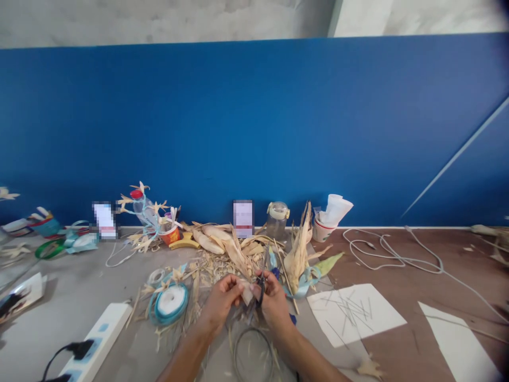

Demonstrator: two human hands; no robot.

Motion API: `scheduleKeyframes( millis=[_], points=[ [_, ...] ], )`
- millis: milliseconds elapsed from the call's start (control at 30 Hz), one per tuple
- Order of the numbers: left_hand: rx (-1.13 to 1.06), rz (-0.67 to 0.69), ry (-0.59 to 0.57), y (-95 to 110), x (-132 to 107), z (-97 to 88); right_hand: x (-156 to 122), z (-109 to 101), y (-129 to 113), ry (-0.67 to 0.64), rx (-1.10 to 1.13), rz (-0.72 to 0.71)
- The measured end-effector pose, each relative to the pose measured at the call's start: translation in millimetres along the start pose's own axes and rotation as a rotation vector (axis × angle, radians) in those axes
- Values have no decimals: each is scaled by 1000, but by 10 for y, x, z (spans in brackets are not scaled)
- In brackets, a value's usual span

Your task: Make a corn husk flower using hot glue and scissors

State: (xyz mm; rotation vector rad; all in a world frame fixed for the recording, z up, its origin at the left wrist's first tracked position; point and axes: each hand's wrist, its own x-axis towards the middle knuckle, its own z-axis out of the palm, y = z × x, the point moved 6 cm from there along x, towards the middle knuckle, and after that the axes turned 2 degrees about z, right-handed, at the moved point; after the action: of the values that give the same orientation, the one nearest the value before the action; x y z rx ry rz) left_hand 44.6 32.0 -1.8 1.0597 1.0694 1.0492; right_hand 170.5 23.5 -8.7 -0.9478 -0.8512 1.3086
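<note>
Here, husk strip (pixel 247 294) in left hand (pixel 221 300), scissors (pixel 263 276) (right hand (pixel 275 305)) against it.

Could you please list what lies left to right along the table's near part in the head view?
Power strip, ribbon spool, left hand pinching a husk piece, right hand holding scissors, sheet with wires, blank sheet.
</note>
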Motion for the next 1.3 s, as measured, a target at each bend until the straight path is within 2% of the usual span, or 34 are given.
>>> scheduleKeyframes(
  millis=[167,367,567,667,800,1067,1300],
  points=[
    [-60,18,34,-34,18,-13,-10,14,66,31,218,121],
    [-57,68,33,1,6,-13,-15,-68,20,115,241,66],
    [-10,73,-141,15,-16,106,0,-165,-17,230,153,-43],
    [48,34,-175,15,-25,158,-17,-154,-40,239,98,-80],
    [87,-4,-144,12,-21,149,-36,-143,-55,248,41,-113],
    [51,13,-99,23,-23,110,5,-195,32,249,4,-104],
    [66,27,-73,-3,-1,63,5,-179,0,214,14,-113]
  ],
)
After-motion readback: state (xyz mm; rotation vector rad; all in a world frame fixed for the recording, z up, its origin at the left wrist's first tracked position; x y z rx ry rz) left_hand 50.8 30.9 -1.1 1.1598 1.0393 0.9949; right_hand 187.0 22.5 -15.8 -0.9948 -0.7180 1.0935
